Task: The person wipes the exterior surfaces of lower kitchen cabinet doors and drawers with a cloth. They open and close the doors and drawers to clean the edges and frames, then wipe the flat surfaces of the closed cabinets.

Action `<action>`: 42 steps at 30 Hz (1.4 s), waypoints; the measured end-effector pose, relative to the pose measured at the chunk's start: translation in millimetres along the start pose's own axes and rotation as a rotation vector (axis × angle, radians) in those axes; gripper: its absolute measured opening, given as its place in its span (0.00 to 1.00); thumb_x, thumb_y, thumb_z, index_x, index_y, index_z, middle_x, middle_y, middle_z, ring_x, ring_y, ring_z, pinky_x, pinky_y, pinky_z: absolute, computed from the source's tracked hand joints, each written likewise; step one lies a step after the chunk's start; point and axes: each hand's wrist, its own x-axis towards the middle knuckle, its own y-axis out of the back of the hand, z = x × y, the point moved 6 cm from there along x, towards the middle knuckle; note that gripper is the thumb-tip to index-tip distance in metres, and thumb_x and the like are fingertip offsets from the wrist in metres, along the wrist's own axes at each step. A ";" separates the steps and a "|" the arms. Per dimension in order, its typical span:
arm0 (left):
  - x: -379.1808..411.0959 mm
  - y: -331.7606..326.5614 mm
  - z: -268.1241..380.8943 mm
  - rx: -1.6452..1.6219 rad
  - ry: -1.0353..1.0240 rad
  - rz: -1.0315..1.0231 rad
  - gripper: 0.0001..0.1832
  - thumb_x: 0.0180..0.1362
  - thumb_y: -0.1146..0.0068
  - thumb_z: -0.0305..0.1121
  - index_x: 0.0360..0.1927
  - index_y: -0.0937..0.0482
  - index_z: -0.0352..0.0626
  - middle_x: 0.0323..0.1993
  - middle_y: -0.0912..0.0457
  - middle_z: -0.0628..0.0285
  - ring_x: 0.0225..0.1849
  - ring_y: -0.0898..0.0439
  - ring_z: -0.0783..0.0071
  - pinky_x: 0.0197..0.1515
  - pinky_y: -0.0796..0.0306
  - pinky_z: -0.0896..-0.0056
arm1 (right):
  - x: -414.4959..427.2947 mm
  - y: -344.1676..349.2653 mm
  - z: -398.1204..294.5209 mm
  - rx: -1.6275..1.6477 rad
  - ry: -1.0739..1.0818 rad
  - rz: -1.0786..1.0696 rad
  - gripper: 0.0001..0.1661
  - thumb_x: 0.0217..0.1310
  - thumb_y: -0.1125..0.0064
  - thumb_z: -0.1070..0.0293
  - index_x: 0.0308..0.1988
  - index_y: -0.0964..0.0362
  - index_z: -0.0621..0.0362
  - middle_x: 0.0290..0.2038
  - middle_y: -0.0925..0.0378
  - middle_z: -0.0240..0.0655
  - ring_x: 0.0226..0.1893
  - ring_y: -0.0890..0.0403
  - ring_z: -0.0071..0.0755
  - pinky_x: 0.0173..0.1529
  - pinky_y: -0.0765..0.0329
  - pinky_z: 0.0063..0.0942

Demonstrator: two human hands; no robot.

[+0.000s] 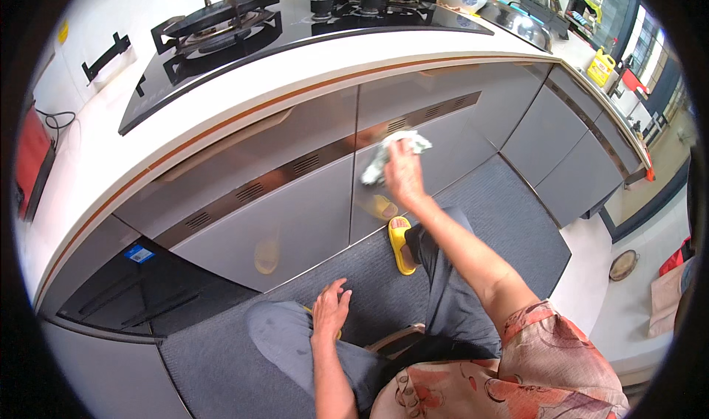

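Note:
My right hand (405, 172) presses a pale, crumpled cloth (379, 164) against the glossy grey front of a lower cabinet (443, 147). The cloth lies just under the vented bronze-coloured strip (437, 111) and overlaps its lower edge. Over my left knee rests my left hand (331, 311), with nothing in it and its fingers partly spread. To its left is another grey cabinet front (277, 225), which mirrors a yellow slipper. I sit low, with one yellow slipper (401, 247) on the dark floor mat (221, 358).
Above the cabinets runs a white countertop (232, 106) with a black gas hob (293, 25). A black glass appliance front (149, 291) is at the lower left. On the right stand more cabinets (559, 136) and a yellow jug (600, 67). A small stool (396, 338) is under me.

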 end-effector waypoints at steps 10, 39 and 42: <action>0.7 -3.5 25.2 -0.172 -0.027 -0.066 0.18 0.57 0.46 0.33 0.53 0.24 0.45 0.43 0.18 0.54 0.41 0.19 0.62 0.44 0.27 0.62 | 7.3 -48.3 95.1 1.746 -0.680 0.473 0.22 0.68 0.56 0.46 0.54 0.43 0.44 0.38 0.39 0.17 0.31 0.41 0.14 0.39 0.37 0.18; 3.5 -3.1 96.3 -1.014 0.038 0.010 0.13 0.63 0.46 0.40 0.37 0.20 0.39 0.26 0.22 0.69 0.26 0.24 0.84 0.29 0.33 0.82 | -116.9 92.7 -66.6 1.641 -0.474 -0.856 0.26 0.61 0.56 0.74 0.60 0.42 0.62 0.52 0.29 0.34 0.52 0.29 0.25 0.59 0.33 0.27; -0.3 5.2 110.9 -0.856 -0.006 0.137 0.05 0.59 0.42 0.30 0.34 0.20 0.38 0.22 0.21 0.69 0.19 0.26 0.85 0.25 0.34 0.83 | -122.1 97.0 -42.9 1.598 -0.501 -0.749 0.23 0.62 0.55 0.74 0.58 0.39 0.62 0.51 0.29 0.34 0.51 0.29 0.24 0.58 0.32 0.27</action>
